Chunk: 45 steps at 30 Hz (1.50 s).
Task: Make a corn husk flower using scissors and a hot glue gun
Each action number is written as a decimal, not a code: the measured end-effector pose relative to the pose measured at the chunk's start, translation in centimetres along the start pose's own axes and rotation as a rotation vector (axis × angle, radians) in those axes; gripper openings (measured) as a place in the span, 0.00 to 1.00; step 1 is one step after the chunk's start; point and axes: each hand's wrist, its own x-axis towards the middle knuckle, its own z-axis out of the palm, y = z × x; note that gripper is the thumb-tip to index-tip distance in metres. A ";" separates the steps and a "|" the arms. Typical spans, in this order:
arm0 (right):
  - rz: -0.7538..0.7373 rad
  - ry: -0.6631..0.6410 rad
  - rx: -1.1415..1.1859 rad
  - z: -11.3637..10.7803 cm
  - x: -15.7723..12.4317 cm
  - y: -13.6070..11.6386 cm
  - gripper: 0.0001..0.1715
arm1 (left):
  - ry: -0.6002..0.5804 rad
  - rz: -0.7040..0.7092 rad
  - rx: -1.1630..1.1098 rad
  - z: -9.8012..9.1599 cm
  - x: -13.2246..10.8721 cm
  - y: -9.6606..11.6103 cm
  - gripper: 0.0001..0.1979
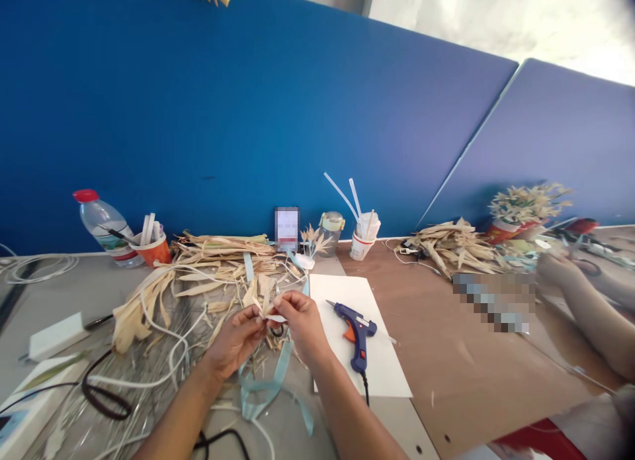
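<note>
My left hand [234,342] and my right hand [300,320] meet over the cluttered table, each with its fingers pinched. Between the fingertips is a pale dried corn husk piece [266,301], gripped from both sides; its exact shape is partly hidden. Below the hands a light blue ribbon [268,395] lies in loose curls. To the right of my right hand, a dark blue hot glue gun [358,334] with an orange trigger rests on a white sheet [389,379]. Loose dried husks [218,256] are heaped behind my hands.
At the back stand a red-capped bottle [106,223], an orange cup of pens [153,249], a phone [287,226], a lidded jar [333,233] and a paper cup of glue sticks [363,245]. White cables [171,374] cross the left. A co-worker's arm [585,308] reaches in at right.
</note>
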 end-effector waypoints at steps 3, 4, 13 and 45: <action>-0.004 -0.014 0.033 0.0 -0.1 -0.1 0.10 | 0.032 0.019 -0.004 0.1 0.0 0.1 0.05; -0.006 -0.016 0.057 -0.1 -0.1 -0.1 0.10 | 0.045 0.028 -0.013 0.1 0.0 0.1 0.05; -0.035 -0.013 -0.007 0.5 0.1 2.0 0.08 | 0.044 0.096 -0.068 0.3 -0.2 0.4 0.06; -0.516 0.217 -0.195 2.5 -1.4 5.2 0.06 | 0.129 0.164 -0.030 1.2 -0.2 -0.3 0.09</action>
